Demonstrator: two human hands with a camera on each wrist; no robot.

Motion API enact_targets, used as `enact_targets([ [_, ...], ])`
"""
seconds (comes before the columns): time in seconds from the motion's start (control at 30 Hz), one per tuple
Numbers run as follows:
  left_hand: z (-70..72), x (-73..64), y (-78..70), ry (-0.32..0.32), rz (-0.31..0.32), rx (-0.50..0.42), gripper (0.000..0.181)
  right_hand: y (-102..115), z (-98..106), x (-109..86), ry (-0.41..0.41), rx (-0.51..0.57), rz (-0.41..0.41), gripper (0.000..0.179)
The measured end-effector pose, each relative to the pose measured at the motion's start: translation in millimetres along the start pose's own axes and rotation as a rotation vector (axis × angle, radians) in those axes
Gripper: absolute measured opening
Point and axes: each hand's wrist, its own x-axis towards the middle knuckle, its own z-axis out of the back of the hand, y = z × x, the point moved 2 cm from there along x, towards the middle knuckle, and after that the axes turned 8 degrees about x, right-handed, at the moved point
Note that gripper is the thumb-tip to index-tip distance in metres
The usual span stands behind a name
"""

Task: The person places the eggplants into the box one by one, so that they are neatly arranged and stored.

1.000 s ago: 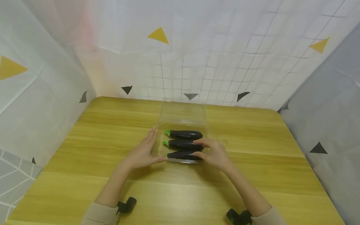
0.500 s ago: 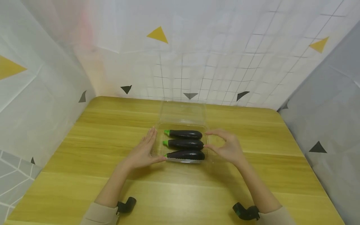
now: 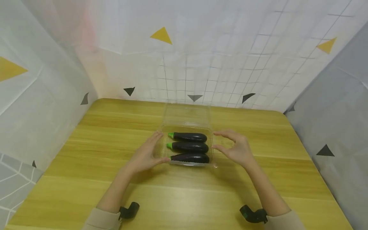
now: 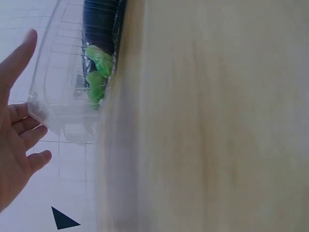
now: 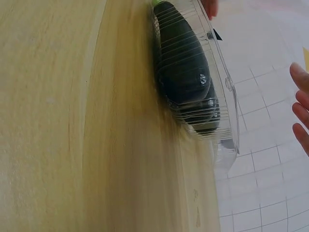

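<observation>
Three dark eggplants (image 3: 190, 147) with green stem ends lie side by side in a clear plastic clamshell container (image 3: 189, 164), stems to the left. Its hinged lid (image 3: 187, 114) is folded back. My left hand (image 3: 144, 157) is at the container's left side, fingers extended; in the left wrist view its fingertips (image 4: 36, 135) meet the container's corner, while the thumb stands apart. My right hand (image 3: 238, 149) is beside the right wall, thumb and index finger spread and bent slightly toward it. In the right wrist view those fingers (image 5: 301, 72) look apart from the container and hold nothing.
A wood-grain table (image 3: 184, 198) carries the container near its middle. White patterned sheeting (image 3: 201, 70) rises behind the back edge and along both sides. A black wrist device (image 3: 130, 210) sits at the left cuff, another black wrist device (image 3: 253, 214) at the right.
The right hand has let go of the nearest eggplant and moved right, out of the container to its right wall. The left hand has stayed at the left side, shifting only slightly.
</observation>
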Motion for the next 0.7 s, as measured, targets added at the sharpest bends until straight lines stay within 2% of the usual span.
enact_targets([
  [0.2,7.7,1.0,-6.7,-0.057,0.03,-0.033,0.081,-0.6,0.3,-2.1,-0.01,-0.021,-0.026,0.043],
  [0.43,23.9,5.4,-13.3,-0.193,0.094,-0.232,0.043,-1.3,0.1,-3.0,-0.005,0.001,-0.045,0.042],
  [0.53,28.7,7.7,-11.5,-0.224,0.088,-0.286,0.038,-1.4,0.6,-2.8,-0.001,0.002,-0.058,0.042],
  [0.7,35.3,13.3,-6.0,-0.249,0.082,-0.297,0.037,-5.3,1.9,-2.3,0.001,0.007,-0.112,0.041],
])
